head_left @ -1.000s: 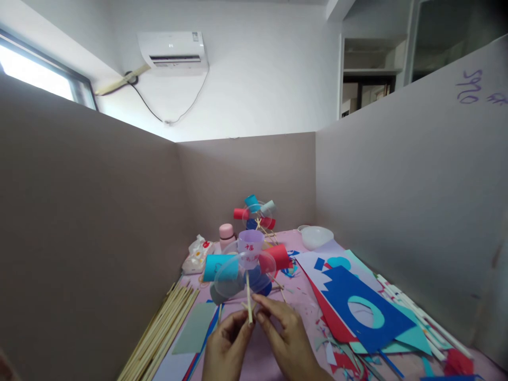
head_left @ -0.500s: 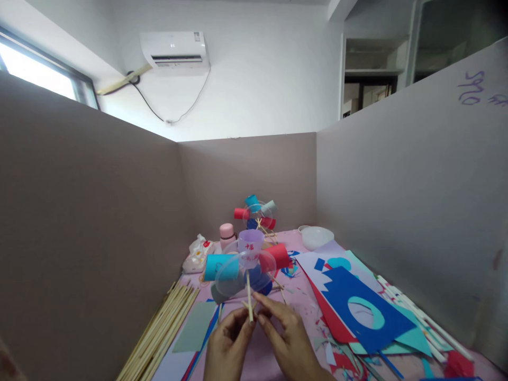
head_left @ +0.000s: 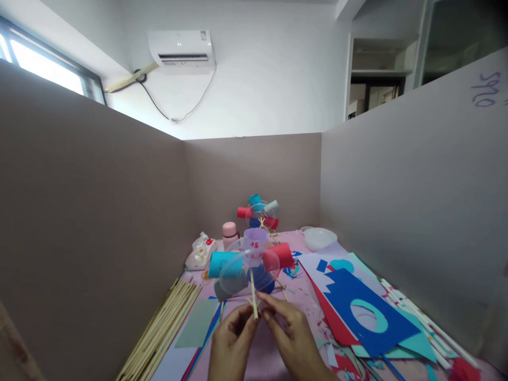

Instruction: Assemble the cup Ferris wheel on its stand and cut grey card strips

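Observation:
My left hand [head_left: 232, 341] pinches the near end of a thin wooden stick [head_left: 253, 293] where sticks cross. From the other side, my right hand [head_left: 293, 333] holds the same joint, thumb and index finger against it. Beyond the fingers stands a wheel model with a clear plastic disc [head_left: 238, 272], and the stick reaches its middle. Around the disc sit a cyan paper tube [head_left: 225, 264], a red paper tube [head_left: 280, 255], a lilac tube with red writing [head_left: 256, 241], a dark blue tube [head_left: 262, 279] and a grey tube [head_left: 230, 288]. My fingers partly hide the joint.
A similar wheel [head_left: 260, 211] stands at the back, near a pink bottle [head_left: 229, 233] and a white bowl [head_left: 319, 239]. Wooden sticks [head_left: 162, 328] lie left; blue cut paper [head_left: 365, 307] and scraps lie right. Grey partitions [head_left: 254, 169] enclose the table.
The view has shifted slightly, so everything sits a little further right. Both hands keep their hold at the stick joint, with only slight finger movement.

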The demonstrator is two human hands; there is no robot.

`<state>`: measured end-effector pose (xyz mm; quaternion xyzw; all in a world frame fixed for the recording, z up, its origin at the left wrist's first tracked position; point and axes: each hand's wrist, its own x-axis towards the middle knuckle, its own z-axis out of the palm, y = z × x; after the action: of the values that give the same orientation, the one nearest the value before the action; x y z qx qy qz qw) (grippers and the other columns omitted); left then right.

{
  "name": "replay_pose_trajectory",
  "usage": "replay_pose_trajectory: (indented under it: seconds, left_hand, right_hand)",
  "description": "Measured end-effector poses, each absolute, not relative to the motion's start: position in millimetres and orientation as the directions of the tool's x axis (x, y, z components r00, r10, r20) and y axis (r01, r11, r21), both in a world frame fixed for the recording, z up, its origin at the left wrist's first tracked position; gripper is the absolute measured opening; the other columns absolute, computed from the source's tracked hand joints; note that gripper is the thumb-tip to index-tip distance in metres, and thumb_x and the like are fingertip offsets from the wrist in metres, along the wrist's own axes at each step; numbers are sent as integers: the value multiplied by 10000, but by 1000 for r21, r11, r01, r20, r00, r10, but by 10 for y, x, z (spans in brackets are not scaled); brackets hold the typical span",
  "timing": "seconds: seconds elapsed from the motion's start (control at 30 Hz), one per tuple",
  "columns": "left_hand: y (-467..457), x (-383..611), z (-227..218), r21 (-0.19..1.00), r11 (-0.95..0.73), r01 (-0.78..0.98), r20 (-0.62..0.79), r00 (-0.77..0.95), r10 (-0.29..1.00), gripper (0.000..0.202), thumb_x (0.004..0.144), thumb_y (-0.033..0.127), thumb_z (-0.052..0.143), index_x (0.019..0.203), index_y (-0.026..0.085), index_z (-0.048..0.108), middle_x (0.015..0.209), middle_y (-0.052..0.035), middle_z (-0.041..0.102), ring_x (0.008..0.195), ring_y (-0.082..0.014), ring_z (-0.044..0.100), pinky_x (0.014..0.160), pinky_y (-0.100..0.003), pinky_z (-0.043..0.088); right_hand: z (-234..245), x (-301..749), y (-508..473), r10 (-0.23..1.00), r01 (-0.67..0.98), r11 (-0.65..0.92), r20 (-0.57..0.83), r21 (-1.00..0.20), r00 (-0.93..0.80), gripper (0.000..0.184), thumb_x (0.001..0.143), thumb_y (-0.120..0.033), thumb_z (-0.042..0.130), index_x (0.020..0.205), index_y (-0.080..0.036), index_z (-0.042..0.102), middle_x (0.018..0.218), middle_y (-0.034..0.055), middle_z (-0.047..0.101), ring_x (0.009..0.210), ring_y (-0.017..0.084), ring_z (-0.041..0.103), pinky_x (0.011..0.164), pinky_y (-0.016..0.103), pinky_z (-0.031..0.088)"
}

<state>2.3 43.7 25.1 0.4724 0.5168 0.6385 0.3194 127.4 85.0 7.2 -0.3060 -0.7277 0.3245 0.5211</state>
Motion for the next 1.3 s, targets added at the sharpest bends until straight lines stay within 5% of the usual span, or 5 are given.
replay_pose_trajectory:
  seconds: [0.47,1.3]
  left_hand:
    - [442,41,185,952,-296,72,304,-303,903,306,681,310,674,963,191,678,990,-78,716,912,-223,645,847,-321,494]
    - [416,123,282,935,-302,183,348,-321,881,210,716,223,613,899,170,700,907,-77,735,840,-215,661,768,-284,504]
  right_hand:
    - [75,1315,864,786,127,597,545,-792,-291,308,814,-274,539,1112,-295,616,1103,45,670,1000,237,607,892,406,472]
    - [29,1361,901,758,171,635,566,-753,-324,311,821,-247,526,1117,-291,609,1110,39,668,1017,230,608,889,392,487]
